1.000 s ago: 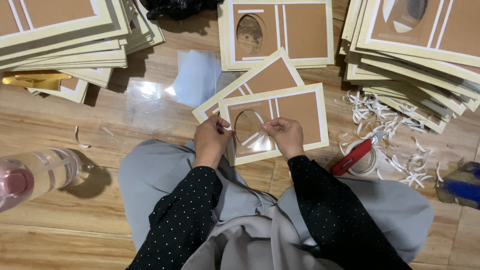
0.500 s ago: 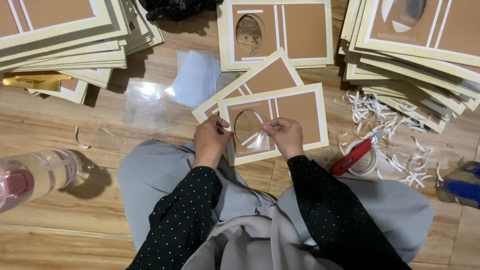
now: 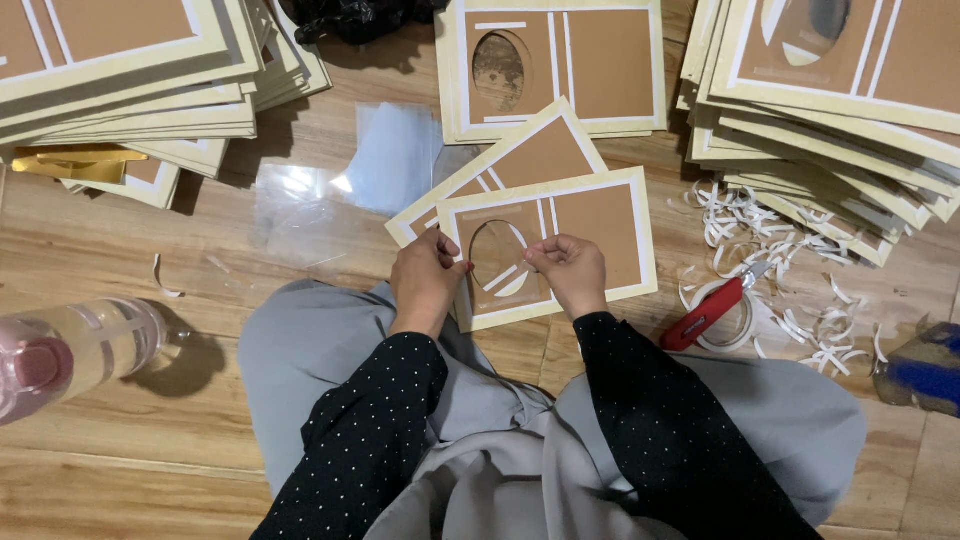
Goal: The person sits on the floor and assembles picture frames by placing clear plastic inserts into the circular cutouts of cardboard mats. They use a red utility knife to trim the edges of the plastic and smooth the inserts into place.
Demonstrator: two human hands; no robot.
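Head view: oval-windowed brown card (image 3: 590, 225)

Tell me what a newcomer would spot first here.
The two hands, left hand and right hand, pinch a brown card with an oval cutout at centre, over the lap. Tall card stacks fill the top corners. White paper strips and a red cutter lie right; a bottle lies left.

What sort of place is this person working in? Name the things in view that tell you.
Probably a home craft workspace on a wooden floor: stacks of brown card frames, paper trimmings, and a red cutter lie around the seated person.
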